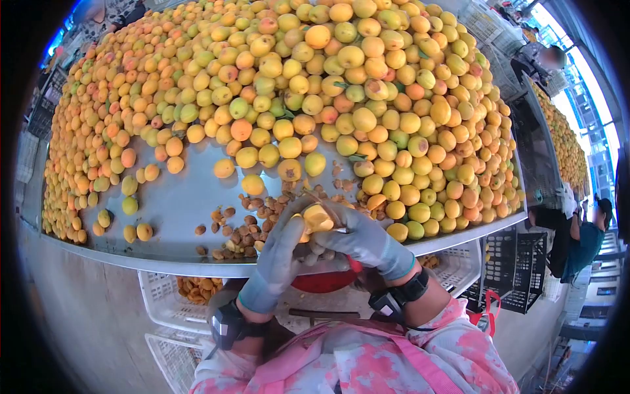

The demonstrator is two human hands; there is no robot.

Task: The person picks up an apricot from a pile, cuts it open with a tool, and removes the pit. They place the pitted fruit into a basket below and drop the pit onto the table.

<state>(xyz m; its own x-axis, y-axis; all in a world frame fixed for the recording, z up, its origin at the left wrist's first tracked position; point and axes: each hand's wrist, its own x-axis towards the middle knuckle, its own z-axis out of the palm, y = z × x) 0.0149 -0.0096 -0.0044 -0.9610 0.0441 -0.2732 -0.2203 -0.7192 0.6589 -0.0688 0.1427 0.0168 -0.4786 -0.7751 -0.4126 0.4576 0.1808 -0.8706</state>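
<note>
Both hands wear grey gloves and meet over the table's front edge. Between them is an apricot [317, 217], its yellow flesh exposed. My left hand [281, 246] is closed around its left side. My right hand [361, 238] is closed against the right side, with a thin, shiny edge by the fingers that I cannot make out fully. Just beyond the hands, a pile of brown apricot pits [249, 231] lies on the metal table [177, 205]. A loose apricot half [376, 201] rests near my right hand.
Whole apricots [275, 72] are heaped over the far side and right of the table. Below its front edge stand a white crate [157, 299] holding apricot halves and a red container [325, 282]. Black crates [518, 262] and a person [584, 236] are at right.
</note>
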